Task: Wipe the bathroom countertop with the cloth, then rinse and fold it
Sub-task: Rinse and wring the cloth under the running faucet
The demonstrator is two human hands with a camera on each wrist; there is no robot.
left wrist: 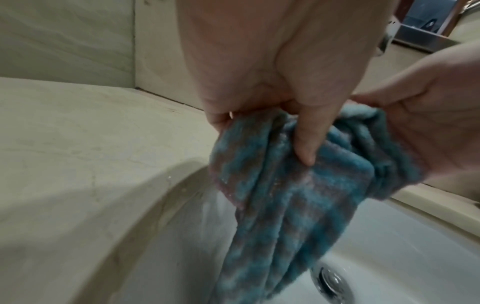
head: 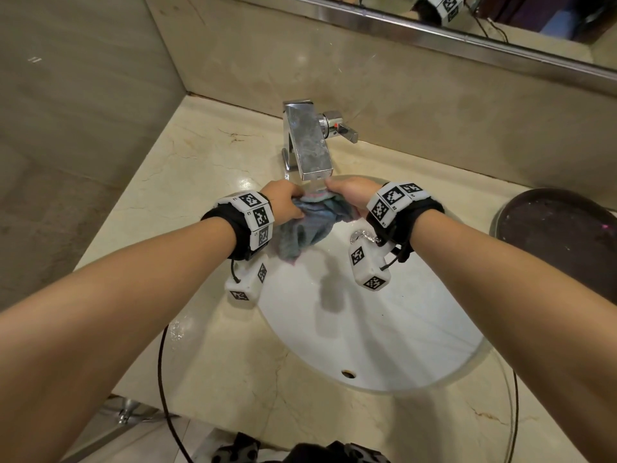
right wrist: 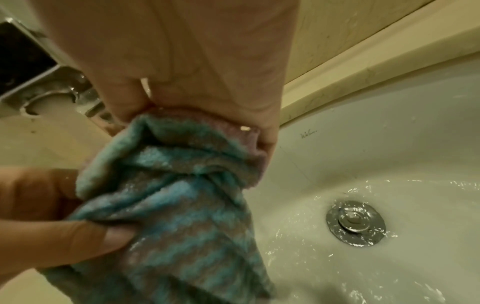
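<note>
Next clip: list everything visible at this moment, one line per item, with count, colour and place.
cloth: one, blue and pink striped, bunched under the spout, hanging into the basin
faucet: one, chrome, behind the basin, water running
basin: one, white, sunk into the countertop
drain: one, chrome, at the bottom of the basin, wet
countertop: one, beige marble, around the basin
tray: one, dark round, on the countertop at right
mirror: one, metal-framed, on the back wall
left hand: one, grips the left end of the cloth
right hand: one, grips the right end of the cloth
</note>
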